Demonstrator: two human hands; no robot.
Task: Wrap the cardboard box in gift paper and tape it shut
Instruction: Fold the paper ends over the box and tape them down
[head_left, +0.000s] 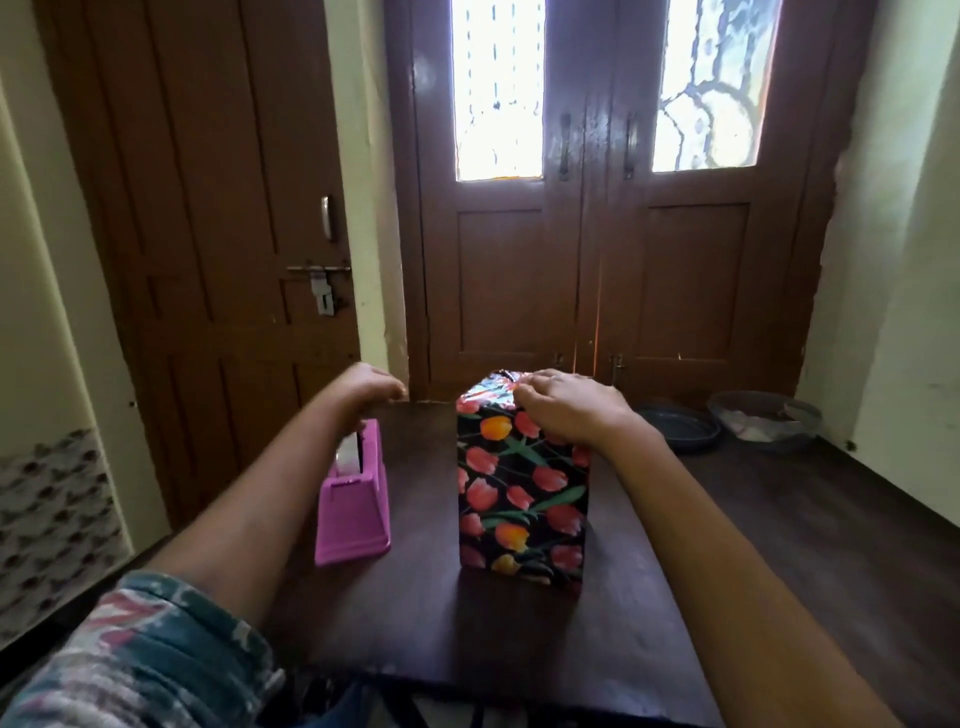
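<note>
Box (522, 499) (tulip-wrapped) | right hand (569, 408) pressing top; left hand (370, 388) over dispenser (353, 512)

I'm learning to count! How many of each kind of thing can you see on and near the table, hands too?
Box: 1
Tape dispenser: 1
Basins: 2
Hands: 2, left hand and right hand
Total: 6

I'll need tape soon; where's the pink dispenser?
In the head view, the pink tape dispenser stands on the table, left of the wrapped box, by the left hand.
</note>
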